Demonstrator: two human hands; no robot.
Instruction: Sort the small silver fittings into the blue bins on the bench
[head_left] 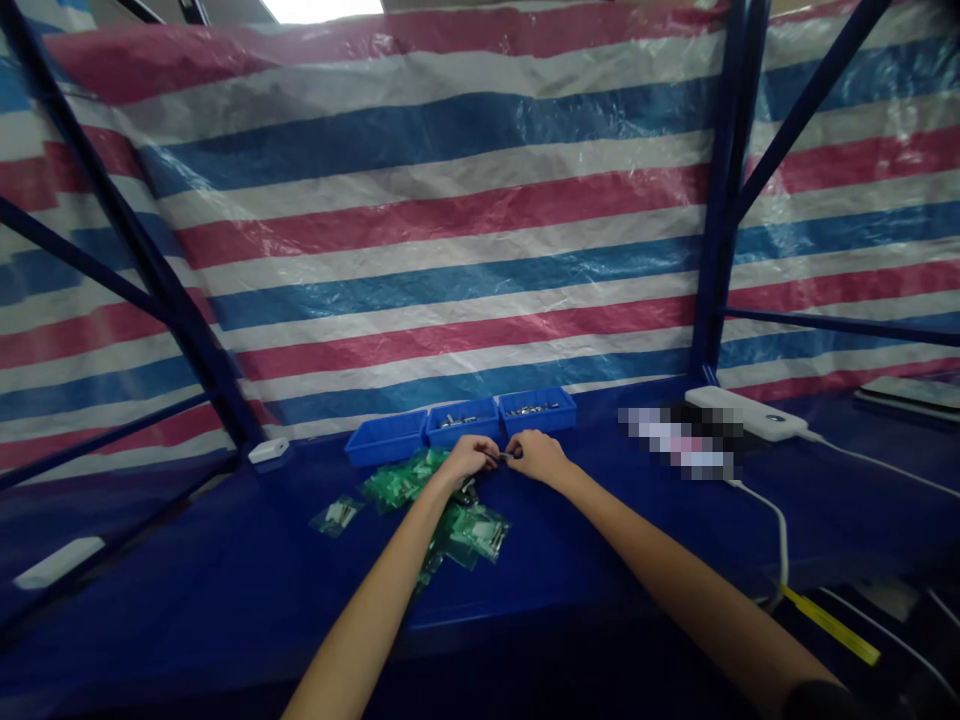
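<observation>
Just in front of the blue bins, my left hand (470, 460) and my right hand (536, 457) meet fingertip to fingertip. Both are closed in a pinch around a small metallic piece (505, 456) that spans the gap between them; its exact shape is too small to tell. Small clear and green plastic packets (401, 482) lie in a pile beside and under my left hand, and more packets (474, 532) lie nearer the front. One separate packet (337, 515) rests to the left of the pile.
Three blue bins (388, 437) stand in a row; the middle and right ones hold small metal parts. A white power bank (746, 413) with cables sits at right. Small white devices (268, 450) lie at left. Blue rack posts (724, 200) and striped sheeting stand behind.
</observation>
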